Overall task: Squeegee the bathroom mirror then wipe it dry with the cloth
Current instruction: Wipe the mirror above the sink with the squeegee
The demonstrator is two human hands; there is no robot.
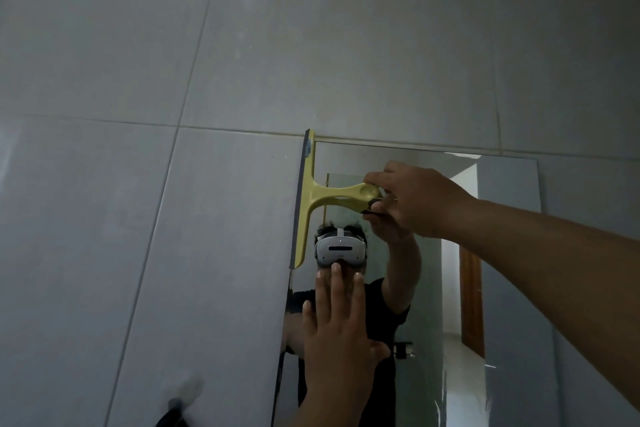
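Yellow plastic marks the squeegee [308,198], which stands upright with its long blade running down the mirror's [502,253] upper left edge, the dark rubber strip lying along the border between glass and grey wall tile [138,218]. Its short handle sticks out to the right over the glass. The right arm reaches in from the right side, stretched up and leftward, forearm bare. The right hand [415,199] is curled closed around the end of the handle, fingers pinching it from above and thumb below, knuckles toward the camera. The left arm rises from the bottom of the view, nearly vertical. The left hand [341,319] is spread open and flat, fingers straight and pointing up, thumb angled out to the right; its palm faces the mirror near the left edge, below the squeegee, and it grasps nothing. Whether it actually presses the glass cannot be told.
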